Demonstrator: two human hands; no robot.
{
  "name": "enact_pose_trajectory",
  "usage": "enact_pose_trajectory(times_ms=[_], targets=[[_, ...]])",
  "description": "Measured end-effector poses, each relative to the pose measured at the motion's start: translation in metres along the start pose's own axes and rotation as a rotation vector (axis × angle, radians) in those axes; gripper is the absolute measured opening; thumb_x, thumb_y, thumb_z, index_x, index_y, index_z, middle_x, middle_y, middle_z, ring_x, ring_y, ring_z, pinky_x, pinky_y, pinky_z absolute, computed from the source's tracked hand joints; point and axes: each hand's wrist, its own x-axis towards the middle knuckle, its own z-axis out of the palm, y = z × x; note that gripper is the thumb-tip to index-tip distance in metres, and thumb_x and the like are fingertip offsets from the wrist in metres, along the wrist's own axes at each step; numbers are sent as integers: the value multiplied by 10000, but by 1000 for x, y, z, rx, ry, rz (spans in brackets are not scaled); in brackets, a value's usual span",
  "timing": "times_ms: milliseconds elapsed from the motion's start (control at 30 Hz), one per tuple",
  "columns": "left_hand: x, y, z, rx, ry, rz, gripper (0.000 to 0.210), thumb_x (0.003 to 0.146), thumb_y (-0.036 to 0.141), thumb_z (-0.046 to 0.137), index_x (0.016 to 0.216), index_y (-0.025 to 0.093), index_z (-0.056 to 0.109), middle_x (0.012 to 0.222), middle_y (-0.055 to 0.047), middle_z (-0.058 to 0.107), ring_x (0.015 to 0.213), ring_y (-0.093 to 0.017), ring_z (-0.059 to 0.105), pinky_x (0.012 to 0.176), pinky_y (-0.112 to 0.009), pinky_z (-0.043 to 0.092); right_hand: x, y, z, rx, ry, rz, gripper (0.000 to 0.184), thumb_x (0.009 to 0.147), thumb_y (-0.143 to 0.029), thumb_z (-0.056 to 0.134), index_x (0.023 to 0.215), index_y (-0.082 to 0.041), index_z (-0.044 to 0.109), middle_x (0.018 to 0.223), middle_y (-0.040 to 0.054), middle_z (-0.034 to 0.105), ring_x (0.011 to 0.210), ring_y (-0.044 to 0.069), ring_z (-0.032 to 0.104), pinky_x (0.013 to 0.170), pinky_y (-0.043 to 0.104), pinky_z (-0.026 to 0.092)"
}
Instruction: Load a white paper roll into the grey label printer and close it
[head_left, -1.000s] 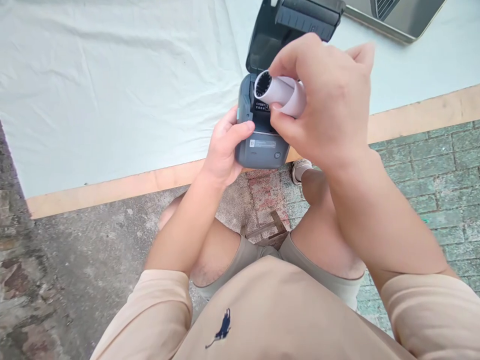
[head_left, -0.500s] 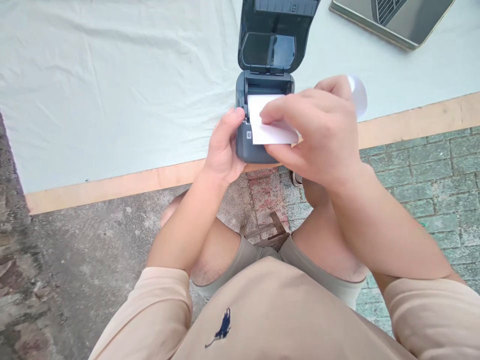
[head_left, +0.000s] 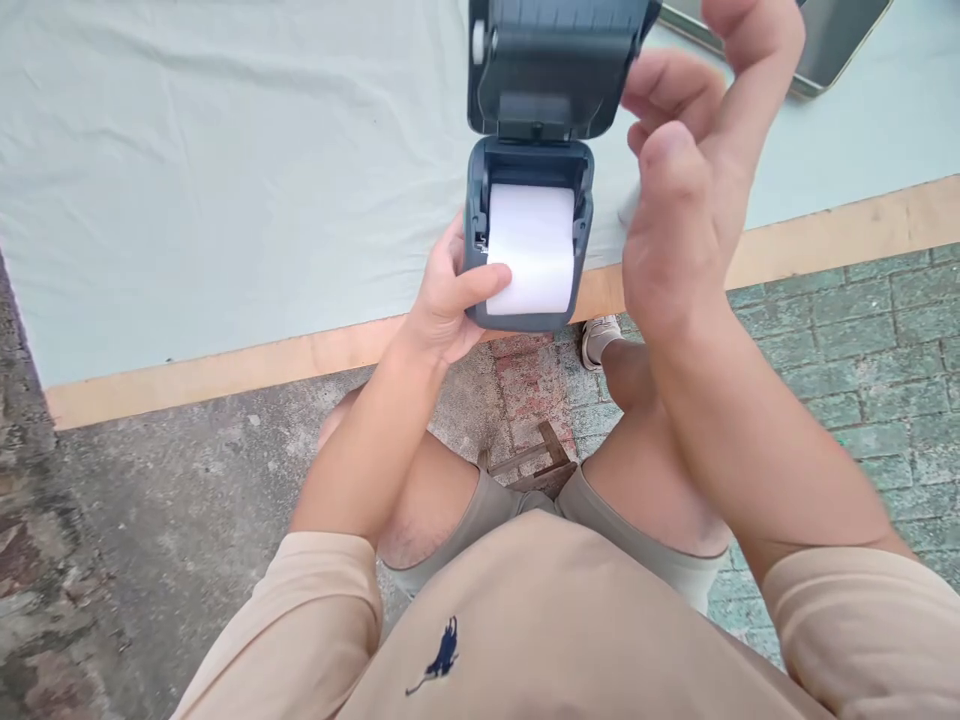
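Observation:
A dark grey portable label printer [head_left: 477,290] is held over the table's front edge, its hinged lid [head_left: 555,85] swung up and back. A white paper strip [head_left: 536,235] comes out of its bay and lies over the front. My left hand [head_left: 450,300] grips the printer's left side, with the thumb pressing on the paper's left edge. To the right of the raised lid is my right hand [head_left: 705,170], its fingers spread and curved with nothing seen in them. Its fingertips are close to the lid's right edge; contact is unclear.
A pale cloth [head_left: 262,180] covers the table, with a bare wooden edge [head_left: 225,372] in front. At the back right lies a dark, shiny tray-like object [head_left: 840,45], partly behind my right hand. A small white thing [head_left: 628,206] shows beside my right wrist. A wooden stool [head_left: 555,445] stands below.
My right hand has let go of the paper and moved up beside the lid. The paper now lies flat over the printer's front, and my left thumb has shifted onto it.

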Motion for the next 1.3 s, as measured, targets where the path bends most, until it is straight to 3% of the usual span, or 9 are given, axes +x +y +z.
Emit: enact_pose_trajectory(times_ms=[100, 233, 467, 667, 867, 1000, 1067, 1200, 1300], targets=[[-1, 4, 1, -47, -34, -23, 465, 667, 587, 675, 952, 224, 619, 1011, -42, 680, 1132, -278, 620, 834, -333, 556, -2, 2, 6, 82, 100, -65, 385, 853, -343, 255, 1231, -271, 265, 1361, 84, 345, 1202, 170, 466, 1004, 352, 431], [0, 6, 4, -64, -23, -31, 449, 725, 623, 592, 943, 232, 626, 991, -46, 695, 1174, -283, 599, 900, -370, 547, -7, -1, 11, 101, -64, -106, 359, 876, -403, 332, 1215, -283, 332, 1300, 51, 447, 1242, 167, 448, 1012, 341, 438], [-1, 2, 4, -48, 53, 1, 392, 679, 394, 729, 1015, 262, 577, 1013, -27, 678, 1168, -270, 607, 908, -346, 530, -8, 3, 14, 337, -274, 197, 586, 811, -454, 574, 1278, -308, 252, 1199, 17, 537, 1034, 130, 572, 902, 302, 495], [2, 4, 4, -42, 40, -4, 323, 789, 509, 554, 917, 219, 613, 900, -33, 696, 1193, -252, 577, 966, -314, 498, -4, 12, 19, 479, -286, 298, 696, 758, -458, 642, 1266, -308, 190, 1078, 2, 603, 920, 129, 616, 809, 299, 514], [10, 0, 1, -100, 114, 17, 333, 876, 439, 411, 847, 208, 650, 811, -14, 684, 1098, -216, 622, 933, -317, 526, -4, 5, 17, 354, -255, 240, 506, 834, -288, 430, 1291, -273, 213, 1293, 62, 517, 1047, 152, 571, 868, 319, 494], [11, -2, 0, -98, 157, 1, 323, 874, 425, 420, 831, 199, 647, 829, -10, 681, 1068, -204, 632, 923, -294, 521, -2, 0, 6, 137, -269, 72, 603, 763, -278, 551, 1301, -300, 280, 1427, 41, 370, 1223, 174, 465, 910, 294, 485], [11, 0, 1, -90, 156, 1, 309, 871, 422, 429, 841, 200, 641, 856, -6, 681, 1076, -200, 629, 929, -286, 514, 0, -2, 4, 47, -195, -18, 559, 723, -355, 645, 1211, -283, 382, 1351, 42, 431, 1194, 178, 469, 845, 271, 495], [8, 2, 1, -78, 88, 6, 396, 871, 527, 384, 903, 212, 622, 898, -26, 676, 1174, -229, 584, 951, -323, 512, 6, -5, 5, 78, 249, -134, 311, 786, -429, 623, 771, -199, 414, 812, 12, 451, 643, 74, 482, 549, 240, 396], [7, 0, -2, -41, -27, -25, 376, 861, 514, 433, 962, 200, 613, 900, -41, 659, 1184, -243, 580, 921, -331, 525, 8, -6, 6, 194, 287, -164, 248, 908, -352, 453, 731, -182, 418, 733, 1, 408, 615, 70, 542, 573, 235, 432]])
